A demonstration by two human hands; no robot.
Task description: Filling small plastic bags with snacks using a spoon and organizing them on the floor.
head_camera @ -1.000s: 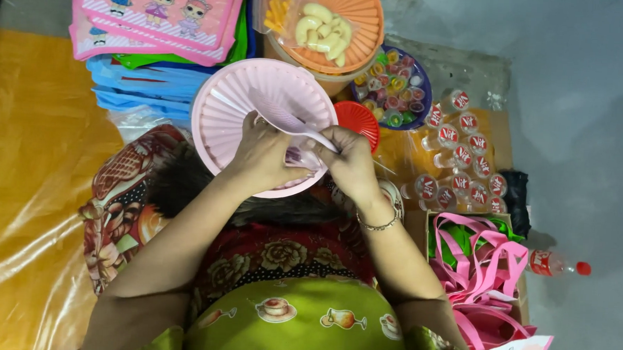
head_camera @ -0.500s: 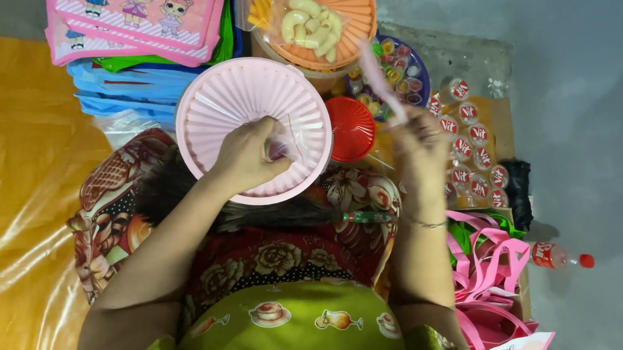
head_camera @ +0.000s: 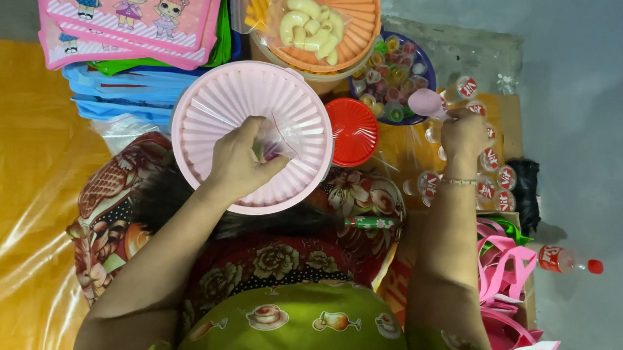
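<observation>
Meanwhile left hand [head_camera: 246, 158] pinches clear bag [head_camera: 279, 140] over pink lid [head_camera: 209, 114]; right hand [head_camera: 464, 133] grips spoon [head_camera: 427, 101].

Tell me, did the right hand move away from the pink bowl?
Yes. The right hand left the left hand over the pink bowl and went out to the right, past the red lid, and now holds a pink spoon beside the candy bowl.
</observation>
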